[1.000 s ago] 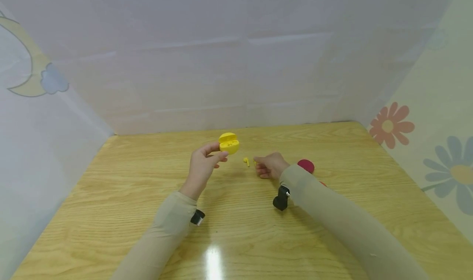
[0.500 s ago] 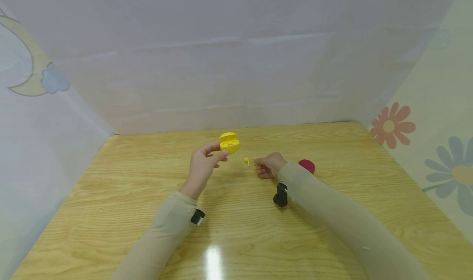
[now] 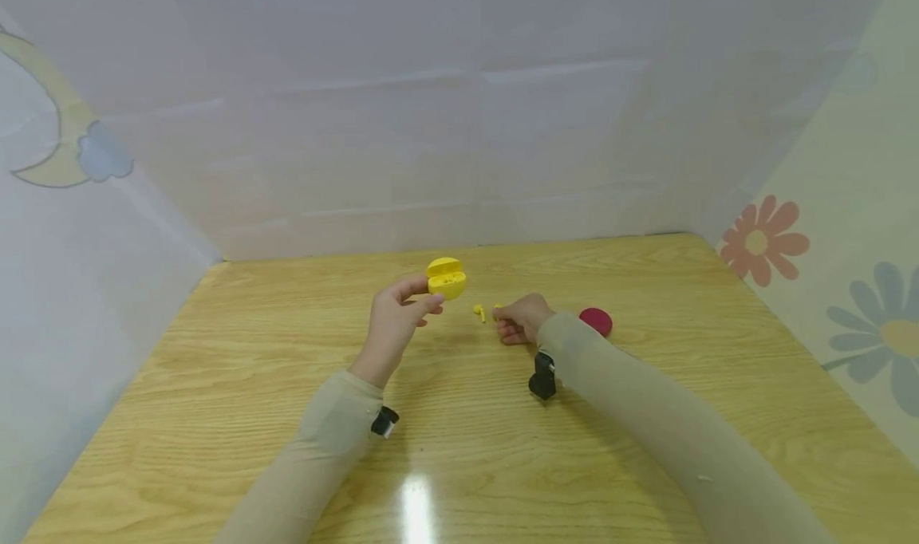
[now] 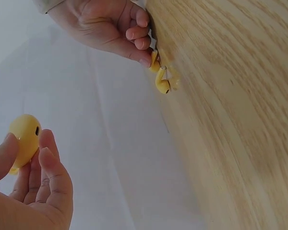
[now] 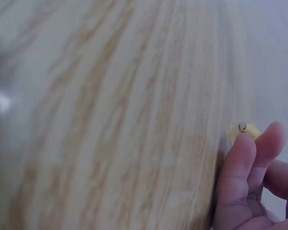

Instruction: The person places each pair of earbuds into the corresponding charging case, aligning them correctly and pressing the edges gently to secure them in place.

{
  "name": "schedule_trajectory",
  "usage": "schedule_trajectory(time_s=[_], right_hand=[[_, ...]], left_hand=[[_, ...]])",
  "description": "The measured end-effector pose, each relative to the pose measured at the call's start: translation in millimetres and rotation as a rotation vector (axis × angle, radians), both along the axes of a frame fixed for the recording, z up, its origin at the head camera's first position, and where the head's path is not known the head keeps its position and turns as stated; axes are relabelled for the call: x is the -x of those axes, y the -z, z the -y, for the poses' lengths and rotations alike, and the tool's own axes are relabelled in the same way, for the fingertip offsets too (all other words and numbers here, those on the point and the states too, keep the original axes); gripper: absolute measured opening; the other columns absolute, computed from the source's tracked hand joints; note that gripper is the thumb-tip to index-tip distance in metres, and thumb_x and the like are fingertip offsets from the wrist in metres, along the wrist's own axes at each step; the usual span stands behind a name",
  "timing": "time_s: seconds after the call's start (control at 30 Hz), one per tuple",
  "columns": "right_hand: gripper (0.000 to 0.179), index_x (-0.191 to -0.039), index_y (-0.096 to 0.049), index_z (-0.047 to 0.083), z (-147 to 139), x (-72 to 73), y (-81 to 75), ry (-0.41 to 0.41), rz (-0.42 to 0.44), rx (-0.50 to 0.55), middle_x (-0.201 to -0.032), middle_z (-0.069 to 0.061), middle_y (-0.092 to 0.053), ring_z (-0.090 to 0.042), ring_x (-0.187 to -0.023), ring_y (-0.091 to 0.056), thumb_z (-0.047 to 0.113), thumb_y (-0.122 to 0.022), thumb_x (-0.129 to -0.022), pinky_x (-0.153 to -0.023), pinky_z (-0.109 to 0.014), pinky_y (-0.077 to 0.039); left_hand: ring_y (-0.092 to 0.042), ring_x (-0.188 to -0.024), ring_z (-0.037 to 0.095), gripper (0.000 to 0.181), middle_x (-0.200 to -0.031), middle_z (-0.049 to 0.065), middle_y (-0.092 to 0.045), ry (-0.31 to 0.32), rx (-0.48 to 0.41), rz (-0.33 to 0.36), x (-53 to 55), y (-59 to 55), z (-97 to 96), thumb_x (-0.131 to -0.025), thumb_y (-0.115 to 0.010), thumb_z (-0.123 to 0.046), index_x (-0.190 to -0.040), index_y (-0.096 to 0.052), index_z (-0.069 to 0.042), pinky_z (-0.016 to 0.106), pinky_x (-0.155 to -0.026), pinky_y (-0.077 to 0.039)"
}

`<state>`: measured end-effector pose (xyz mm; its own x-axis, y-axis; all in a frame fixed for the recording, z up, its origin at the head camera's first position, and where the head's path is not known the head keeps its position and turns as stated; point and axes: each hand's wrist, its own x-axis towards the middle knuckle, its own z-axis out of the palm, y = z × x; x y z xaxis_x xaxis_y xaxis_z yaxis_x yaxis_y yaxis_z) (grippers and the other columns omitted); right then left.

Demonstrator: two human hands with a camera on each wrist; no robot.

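Raised over the table, my left hand (image 3: 391,321) grips a round yellow earbud case (image 3: 447,279) between thumb and fingers. Its lid stands up, with the inside facing me; in the left wrist view the case (image 4: 26,139) shows a dark port on its outside. My right hand (image 3: 527,318) is low at the tabletop, thumb and fingertips pinching a yellow earbud (image 4: 154,61). Just left of those fingertips in the head view lies a second yellow earbud (image 3: 479,313), stem toward me. In the right wrist view, a bit of yellow earbud (image 5: 249,129) shows beyond the fingertips.
A dark red disc (image 3: 596,321) lies on the wooden table (image 3: 459,448), just beyond my right forearm. Pale cloth walls with flower and moon prints rise behind the table and at both sides.
My right hand stays at the earbud, its wrist shifted slightly left and up. A red-orange edge beside the right forearm is now hidden. The left hand and case hold nearly still.
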<state>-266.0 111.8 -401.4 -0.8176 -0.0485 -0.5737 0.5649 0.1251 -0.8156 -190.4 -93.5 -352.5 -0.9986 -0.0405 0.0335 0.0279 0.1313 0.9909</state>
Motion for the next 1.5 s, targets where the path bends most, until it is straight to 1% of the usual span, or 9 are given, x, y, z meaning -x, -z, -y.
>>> schedule_trajectory(time_s=[0.23, 0.5, 0.63, 0.77, 0.97, 1.13, 1.23, 1.33, 1.5], right_hand=[[0.007, -0.096, -0.059, -0.003, 0.5, 0.9, 4.3, 0.009, -0.014, -0.003, -0.056, -0.004, -0.058, -0.009, -0.045, -0.057, 0.003, -0.062, -0.095, -0.049, -0.027, -0.053], [0.011, -0.102, -0.058, -0.004, -8.0, -5.4, 2.4, 0.0, -0.061, 0.03, -0.064, -0.005, -0.061, -0.01, -0.052, -0.058, 0.004, -0.061, -0.095, -0.054, -0.027, -0.054], [0.017, -0.106, -0.058, -0.007, -13.3, -13.4, -7.5, -0.025, -0.097, 0.069, -0.067, -0.005, -0.06, -0.011, -0.056, -0.057, 0.007, -0.06, -0.096, -0.056, -0.027, -0.053], [0.017, -0.105, -0.057, -0.004, -17.7, -19.0, -19.1, -0.04, -0.111, 0.097, -0.068, -0.003, -0.06, -0.011, -0.057, -0.056, 0.01, -0.06, -0.097, -0.057, -0.025, -0.052], [0.028, -0.115, -0.057, -0.006, -17.8, -24.2, -35.4, -0.046, -0.156, 0.094, -0.071, -0.002, -0.062, -0.009, -0.058, -0.057, 0.015, -0.06, -0.098, -0.058, -0.024, -0.053], [0.021, -0.107, -0.058, -0.004, -16.4, -29.8, -47.6, -0.061, -0.197, 0.127, -0.069, -0.002, -0.062, -0.009, -0.057, -0.058, 0.015, -0.06, -0.098, -0.062, -0.026, -0.055], [0.017, -0.102, -0.057, -0.003, -16.6, -33.7, -55.9, -0.072, -0.235, 0.154, -0.068, -0.002, -0.061, -0.009, -0.055, -0.057, 0.014, -0.06, -0.098, -0.064, -0.027, -0.056], [0.017, -0.102, -0.057, -0.002, -16.5, -36.0, -62.7, -0.078, -0.274, 0.165, -0.067, -0.001, -0.06, -0.009, -0.054, -0.056, 0.014, -0.06, -0.098, -0.065, -0.029, -0.056], [0.022, -0.106, -0.057, -0.004, -12.8, -37.7, -70.1, -0.08, -0.308, 0.171, -0.068, -0.002, -0.061, -0.009, -0.053, -0.057, 0.015, -0.062, -0.097, -0.064, -0.029, -0.056]], left_hand=[[-0.066, -0.082, 0.015, 0.03, -0.112, 0.009, -0.067, 0.003, -0.001, 0.002, -0.4, 1.5, -0.8, -0.091, -0.07, -0.014, -0.118, -0.067, -0.004, 0.033, -0.073, -0.049], [-0.066, -0.084, 0.017, 0.032, -0.113, 0.011, -0.066, -0.008, 0.008, 0.023, -0.3, 3.0, -1.4, -0.091, -0.07, -0.016, -0.12, -0.066, -0.004, 0.047, -0.083, -0.049], [-0.066, -0.084, 0.017, 0.033, -0.11, 0.011, -0.067, -0.017, 0.014, 0.026, -1.8, 4.3, -2.6, -0.091, -0.07, -0.016, -0.121, -0.065, -0.003, 0.047, -0.083, -0.049], [-0.066, -0.084, 0.017, 0.033, -0.109, 0.011, -0.067, -0.022, 0.016, 0.033, -4.4, 2.7, -4.0, -0.091, -0.07, -0.017, -0.121, -0.065, -0.003, 0.044, -0.081, -0.05], [-0.066, -0.085, 0.017, 0.034, -0.111, 0.011, -0.066, -0.04, 0.017, 0.05, -8.0, -2.8, -6.7, -0.091, -0.07, -0.016, -0.122, -0.064, -0.003, 0.045, -0.083, -0.049], [-0.066, -0.085, 0.017, 0.034, -0.112, 0.012, -0.066, -0.04, 0.015, 0.05, -7.6, -3.0, -7.2, -0.091, -0.07, -0.016, -0.122, -0.064, -0.003, 0.042, -0.082, -0.05], [-0.066, -0.085, 0.017, 0.035, -0.114, 0.011, -0.065, -0.033, 0.008, 0.051, -6.7, -2.7, -7.9, -0.091, -0.07, -0.016, -0.123, -0.064, -0.003, 0.045, -0.084, -0.049], [-0.066, -0.085, 0.017, 0.036, -0.116, 0.011, -0.065, -0.028, 0.003, 0.053, -5.6, -2.6, -9.2, -0.091, -0.07, -0.016, -0.124, -0.063, -0.003, 0.048, -0.086, -0.048], [-0.067, -0.083, 0.016, 0.035, -0.116, 0.012, -0.065, -0.033, 0.0, 0.059, -3.1, -1.2, -12.6, -0.091, -0.07, -0.015, -0.123, -0.064, -0.003, 0.046, -0.084, -0.05]])
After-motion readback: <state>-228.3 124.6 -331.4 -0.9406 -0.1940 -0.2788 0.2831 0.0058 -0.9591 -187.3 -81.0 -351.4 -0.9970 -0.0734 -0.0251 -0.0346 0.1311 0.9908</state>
